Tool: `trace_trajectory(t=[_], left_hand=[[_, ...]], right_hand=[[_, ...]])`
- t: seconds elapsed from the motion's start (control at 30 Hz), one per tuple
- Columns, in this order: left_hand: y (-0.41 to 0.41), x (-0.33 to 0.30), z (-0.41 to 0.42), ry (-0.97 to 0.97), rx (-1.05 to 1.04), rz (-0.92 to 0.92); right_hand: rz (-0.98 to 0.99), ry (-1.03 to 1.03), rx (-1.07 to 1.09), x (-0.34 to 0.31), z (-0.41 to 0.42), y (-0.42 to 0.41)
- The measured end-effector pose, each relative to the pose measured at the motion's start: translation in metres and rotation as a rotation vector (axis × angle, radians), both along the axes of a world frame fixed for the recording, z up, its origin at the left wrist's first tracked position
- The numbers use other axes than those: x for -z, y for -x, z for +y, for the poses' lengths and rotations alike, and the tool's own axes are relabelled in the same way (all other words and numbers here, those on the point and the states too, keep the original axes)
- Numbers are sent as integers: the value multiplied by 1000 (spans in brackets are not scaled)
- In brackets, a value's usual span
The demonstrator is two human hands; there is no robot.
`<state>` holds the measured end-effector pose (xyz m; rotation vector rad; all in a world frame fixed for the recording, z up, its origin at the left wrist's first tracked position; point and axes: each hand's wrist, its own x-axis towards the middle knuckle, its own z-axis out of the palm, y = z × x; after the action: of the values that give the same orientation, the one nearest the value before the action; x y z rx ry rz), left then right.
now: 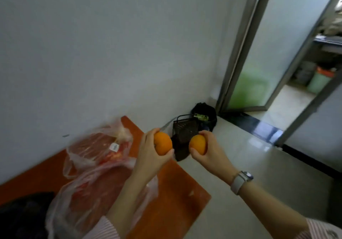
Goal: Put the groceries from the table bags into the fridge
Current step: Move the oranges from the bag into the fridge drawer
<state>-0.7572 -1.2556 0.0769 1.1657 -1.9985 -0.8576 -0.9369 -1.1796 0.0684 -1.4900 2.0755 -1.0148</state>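
Each hand [148, 153] [209, 151] around an orange [163, 143] [197, 144].

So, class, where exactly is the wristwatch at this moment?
In the head view, the wristwatch is strapped round the right wrist, right of centre, just behind the right hand gripping an orange.

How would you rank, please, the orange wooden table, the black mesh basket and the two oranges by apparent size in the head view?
1. Orange wooden table.
2. Black mesh basket.
3. Left-hand orange and right-hand orange: alike, unranked.
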Motion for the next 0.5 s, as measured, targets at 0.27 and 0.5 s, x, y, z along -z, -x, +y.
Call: trace_trajectory(t=[0.27,0.5], left_hand=[[196,9,215,-51,566,-71],[334,4,371,23,1021,-151]], right_hand=[[-15,-71,539,4,303,131],[45,-99,952,-2,496,189]])
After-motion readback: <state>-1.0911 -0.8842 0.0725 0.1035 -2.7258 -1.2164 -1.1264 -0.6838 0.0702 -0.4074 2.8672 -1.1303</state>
